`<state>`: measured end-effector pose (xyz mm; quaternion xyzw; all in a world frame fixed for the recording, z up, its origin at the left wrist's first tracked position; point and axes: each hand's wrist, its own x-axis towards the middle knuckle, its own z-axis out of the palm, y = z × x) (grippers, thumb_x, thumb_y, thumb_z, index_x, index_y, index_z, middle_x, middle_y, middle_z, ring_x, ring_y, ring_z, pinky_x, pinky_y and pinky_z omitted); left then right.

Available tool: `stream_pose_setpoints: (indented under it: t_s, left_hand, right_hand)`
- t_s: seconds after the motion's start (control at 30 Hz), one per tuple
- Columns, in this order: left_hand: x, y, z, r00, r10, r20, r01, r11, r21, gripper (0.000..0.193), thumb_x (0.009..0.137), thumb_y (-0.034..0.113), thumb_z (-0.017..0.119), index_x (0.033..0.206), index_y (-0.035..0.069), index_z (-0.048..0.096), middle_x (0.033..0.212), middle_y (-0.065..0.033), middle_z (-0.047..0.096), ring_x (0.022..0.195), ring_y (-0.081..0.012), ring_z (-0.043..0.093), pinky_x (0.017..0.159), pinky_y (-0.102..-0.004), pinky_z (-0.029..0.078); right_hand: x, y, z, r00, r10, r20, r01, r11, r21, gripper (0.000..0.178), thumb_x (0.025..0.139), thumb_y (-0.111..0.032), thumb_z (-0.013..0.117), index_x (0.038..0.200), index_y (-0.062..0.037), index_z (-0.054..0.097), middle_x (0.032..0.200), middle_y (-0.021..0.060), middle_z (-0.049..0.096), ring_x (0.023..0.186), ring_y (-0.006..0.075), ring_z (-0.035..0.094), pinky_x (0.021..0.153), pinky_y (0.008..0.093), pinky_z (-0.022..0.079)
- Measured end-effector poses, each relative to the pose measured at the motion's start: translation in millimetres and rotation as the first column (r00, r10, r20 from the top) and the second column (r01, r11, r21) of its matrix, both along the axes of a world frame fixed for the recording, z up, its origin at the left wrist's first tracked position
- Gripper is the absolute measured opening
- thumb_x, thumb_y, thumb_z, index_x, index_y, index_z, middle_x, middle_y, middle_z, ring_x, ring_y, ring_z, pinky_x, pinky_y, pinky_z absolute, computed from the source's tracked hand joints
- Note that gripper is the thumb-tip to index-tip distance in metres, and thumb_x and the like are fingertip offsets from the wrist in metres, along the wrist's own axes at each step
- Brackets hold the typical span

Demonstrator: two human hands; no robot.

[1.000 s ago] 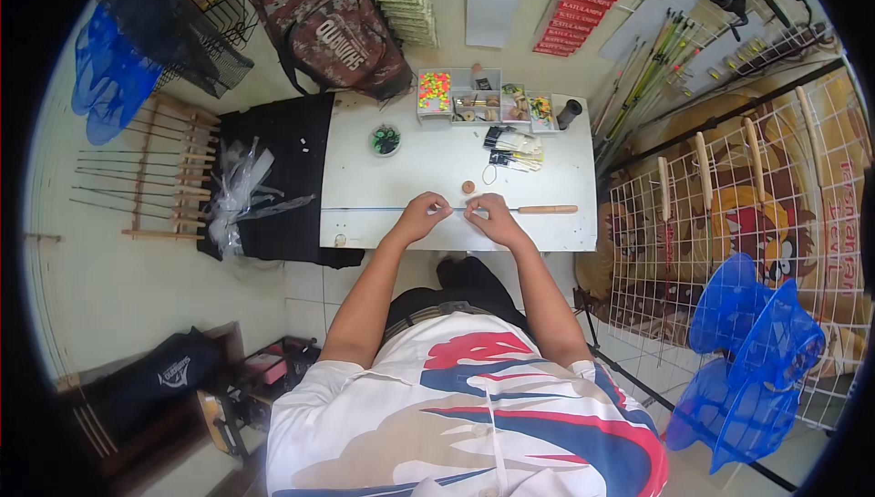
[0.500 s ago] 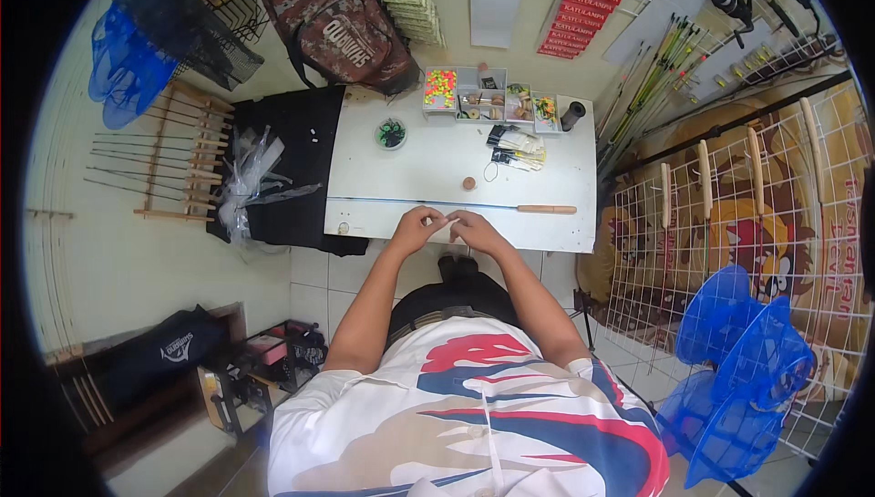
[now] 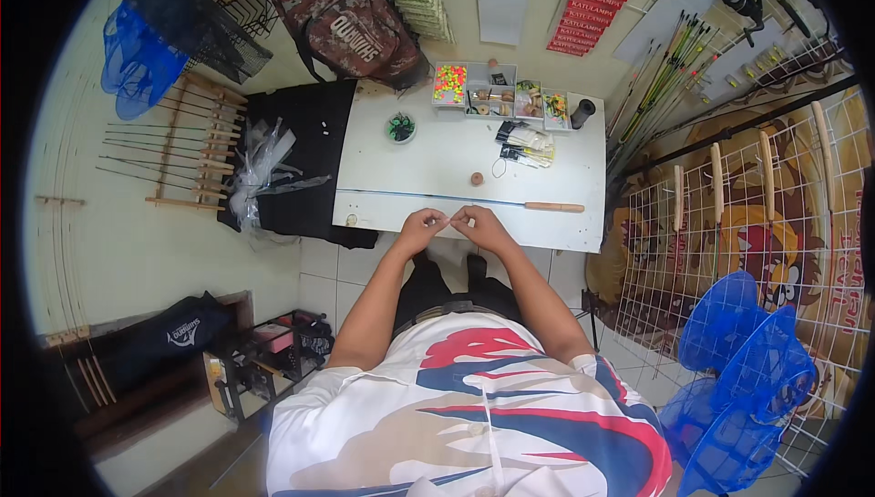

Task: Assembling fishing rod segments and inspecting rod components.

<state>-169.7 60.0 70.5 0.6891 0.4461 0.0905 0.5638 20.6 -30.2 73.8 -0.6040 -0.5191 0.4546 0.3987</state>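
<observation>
My left hand [image 3: 423,231] and my right hand [image 3: 481,227] meet fingertip to fingertip over the near edge of the white table [image 3: 410,171]. Both are closed in a pinch; whatever they hold between them is too small to name. Just beyond them a thin blue fishing rod [image 3: 456,198] lies across the table, its wooden handle [image 3: 556,207] toward the right. A small brown spool [image 3: 477,179] stands a little past the rod. Farther back are packets [image 3: 526,145] with a thin loop of line beside them.
Along the table's back stand a box of bright beads [image 3: 450,84], a compartment tray [image 3: 490,110] and a dark cylinder [image 3: 583,113]. A bowl of dark green bits [image 3: 400,128] is at left. Blue nets [image 3: 729,360] hang on the right-hand grid; plastic bags [image 3: 262,173] lie left.
My view has shifted slightly, so the table sits a little farther right. My hands stay pinched together, with the right hand's fingers turned a bit more toward the left.
</observation>
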Motion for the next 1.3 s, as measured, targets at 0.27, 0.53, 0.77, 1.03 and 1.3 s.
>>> stream_pose_setpoints:
  t_s: [0.27,0.53,0.77,1.03,1.3]
  left_hand:
    - [-13.4,28.5,-22.8,0.999,-0.018,0.042,0.02,0.998,-0.061,0.022,0.089,0.024,0.072,0.097,0.004,0.071,0.091,-0.0003,0.068,0.084,-0.011,0.056,0.08,-0.0286,0.046]
    - [-33.2,78.5,-39.5,0.99,-0.001,-0.144,0.049,0.942,0.331,0.021,0.08,0.023,0.076,0.091,0.006,0.072,0.094,-0.0114,0.068,0.09,-0.0305,0.063,0.082,-0.0388,0.049]
    - [-41.7,98.8,-63.6,0.929,-0.117,-0.351,0.313,0.754,0.577,0.02,0.076,0.022,0.077,0.093,0.013,0.073,0.097,-0.0048,0.068,0.103,-0.0262,0.059,0.088,-0.0429,0.044]
    - [-39.0,102.1,-80.0,0.928,-0.177,-0.327,0.342,0.753,0.563,0.012,0.077,0.019,0.074,0.088,0.014,0.072,0.092,-0.0037,0.069,0.097,-0.0256,0.061,0.083,-0.0425,0.043]
    - [-34.3,111.5,-61.9,0.961,-0.227,-0.16,0.277,0.743,0.61,0.009,0.084,0.018,0.066,0.086,0.012,0.073,0.088,-0.0057,0.066,0.09,-0.028,0.062,0.079,-0.043,0.047]
  right_hand:
    - [-12.0,22.3,9.7,0.998,-0.019,0.06,0.026,0.992,-0.126,0.021,0.09,-0.021,0.065,0.097,-0.001,0.068,0.071,0.0093,0.062,0.066,0.0167,0.055,0.063,0.0336,0.046]
    - [-25.5,54.2,-15.7,0.97,-0.242,0.023,0.243,0.963,-0.112,0.021,0.092,-0.021,0.064,0.097,-0.0007,0.066,0.071,0.0051,0.061,0.064,0.0127,0.052,0.062,0.0297,0.044]
    - [-29.8,69.7,-10.6,0.926,-0.374,-0.041,0.364,0.918,-0.159,0.021,0.094,-0.022,0.063,0.099,-0.0015,0.067,0.072,-0.001,0.058,0.065,0.0074,0.049,0.062,0.0256,0.042]
    - [-26.6,69.9,-1.8,0.888,-0.449,-0.103,0.425,0.885,-0.189,0.022,0.095,-0.023,0.064,0.099,-0.0022,0.067,0.072,-0.005,0.054,0.065,0.0054,0.046,0.06,0.0234,0.039]
    - [-20.7,71.1,-11.6,0.87,-0.462,-0.17,0.43,0.882,-0.194,0.022,0.096,-0.024,0.063,0.099,-0.0028,0.065,0.079,0.0002,0.057,0.067,0.008,0.05,0.063,0.0243,0.042]
